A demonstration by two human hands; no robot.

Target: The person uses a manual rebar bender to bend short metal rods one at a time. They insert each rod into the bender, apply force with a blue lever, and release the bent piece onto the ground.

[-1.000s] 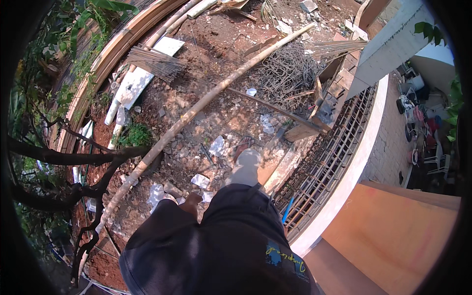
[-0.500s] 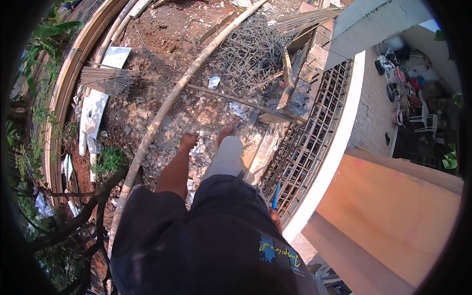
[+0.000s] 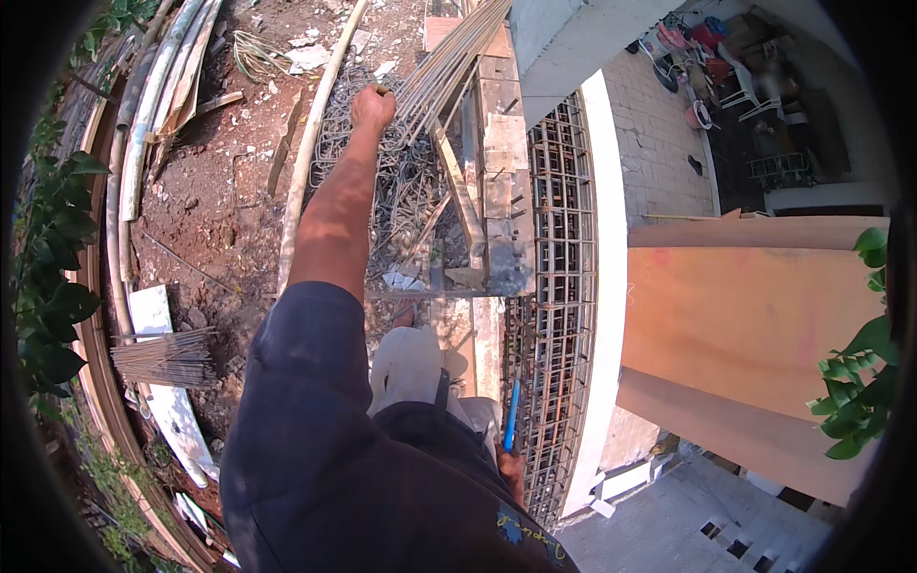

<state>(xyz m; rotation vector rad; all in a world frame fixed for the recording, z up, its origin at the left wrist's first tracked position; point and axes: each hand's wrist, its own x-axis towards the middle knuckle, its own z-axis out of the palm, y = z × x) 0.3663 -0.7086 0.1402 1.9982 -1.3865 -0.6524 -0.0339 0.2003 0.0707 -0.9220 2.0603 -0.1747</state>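
Note:
My left hand (image 3: 373,108) is stretched far forward, its fingers curled closed beside the near ends of a bundle of thin steel rods (image 3: 449,72). Whatever it grips, if anything, is too small to make out. Under and around it lies a tangled heap of bent steel wire pieces (image 3: 392,191). Down by my right hip, my right hand (image 3: 512,470) is wrapped round a long, narrow blue tool (image 3: 513,415) that points forward; its exact kind does not show. Next to that tool runs a long rebar cage (image 3: 562,286).
A stained wooden bench (image 3: 501,191) with upright pegs stands ahead, beside a concrete column (image 3: 573,48). A pale pole (image 3: 320,124) lies along the left of the heap. More short rods (image 3: 167,358) rest on a white board (image 3: 181,420). An orange-brown panel (image 3: 745,306) is at right.
My left arm has come into view and reached forward to the heap and rods. I have moved forward and turned; the right hand still holds the blue tool.

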